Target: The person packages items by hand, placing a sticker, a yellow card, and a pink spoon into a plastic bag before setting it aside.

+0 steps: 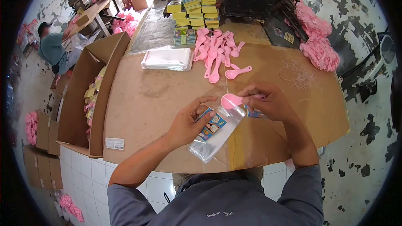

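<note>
My right hand [270, 102] grips a pink measuring spoon [228, 101] by its handle, its round bowl pointing left. The bowl overlaps the upper end of a clear plastic bag [224, 140]. My left hand [188, 121] is closed on that bag, thumb laid over a blue printed card [214, 126] at its left side. Another printed card [253, 112] lies on the cardboard, partly hidden by my right hand. Beyond both hands is a pile of pink spoons [214, 52], with one single spoon [238, 72] at its near side.
A stack of clear bags [167, 59] lies left of the spoons. Bundled cards [194, 8] rise in stacks at the back. An open carton [115, 58] stands along the table's left edge. Pink bundles [320, 52] sit back right. Another person [56, 46] is seated far left.
</note>
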Available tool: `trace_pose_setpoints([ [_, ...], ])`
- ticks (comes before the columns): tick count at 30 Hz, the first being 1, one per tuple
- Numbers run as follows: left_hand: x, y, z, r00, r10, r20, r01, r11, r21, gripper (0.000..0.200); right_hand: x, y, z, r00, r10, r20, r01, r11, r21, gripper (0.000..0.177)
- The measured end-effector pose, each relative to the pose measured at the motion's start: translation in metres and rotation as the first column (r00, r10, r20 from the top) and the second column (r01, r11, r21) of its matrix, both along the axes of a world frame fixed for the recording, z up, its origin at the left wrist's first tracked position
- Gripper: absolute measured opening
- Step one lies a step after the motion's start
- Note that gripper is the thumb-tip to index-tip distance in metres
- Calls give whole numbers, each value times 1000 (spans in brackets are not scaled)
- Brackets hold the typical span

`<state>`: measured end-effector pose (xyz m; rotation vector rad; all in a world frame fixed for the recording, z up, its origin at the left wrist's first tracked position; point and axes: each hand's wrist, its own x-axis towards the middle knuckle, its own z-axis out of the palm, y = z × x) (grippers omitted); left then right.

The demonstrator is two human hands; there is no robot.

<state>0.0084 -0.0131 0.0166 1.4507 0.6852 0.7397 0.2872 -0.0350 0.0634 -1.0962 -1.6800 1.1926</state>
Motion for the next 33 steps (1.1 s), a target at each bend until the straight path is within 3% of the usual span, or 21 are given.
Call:
trace_pose_setpoints([
  [3, 1, 1, -8, 1000, 15, 4, -15, 998, 56, 40, 2, 3, -4, 997, -56, -49, 58, 998, 25, 17],
  [6, 2, 2, -7, 1000, 16, -2, -16, 999, 41, 39, 3, 4, -6, 997, 29, 76, -43, 983, 177, 16],
  [9, 0, 3, -8, 1000, 9, -30, -9, 999, 32, 37, 3, 5, -3, 945, 30, 325, -131, 947, 294, 16],
  [11, 1, 3, -9, 999, -1, -37, 2, 1000, 18, 35, 0, 5, -4, 952, 38, 303, -118, 960, 253, 16],
  [17, -1, 2, -4, 944, -43, -328, 91, 987, 134, 27, -11, 2, 8, 942, 5, 337, -110, 950, 293, 16],
  [18, -1, 0, -2, 953, -33, -300, 82, 985, 150, 28, -11, 1, 10, 947, -7, 322, -85, 958, 272, 16],
  [21, -1, -1, 0, 971, -14, -241, 67, 975, 214, 28, -12, 2, 16, 871, 97, 482, -257, 926, 278, 14],
  [24, -2, -1, 0, 965, -45, -258, 112, 962, 248, 28, -17, 2, 16, 899, 125, 420, -255, 929, 268, 14],
  [29, -3, -2, 4, 943, -85, -321, 173, 951, 256, 29, -26, 4, 20, 896, 15, 443, -186, 920, 346, 15],
  [33, -5, -3, 1, 975, -111, -195, 138, 981, 135, 30, -27, 6, 21, 933, -49, 357, -144, 858, 493, 15],
])
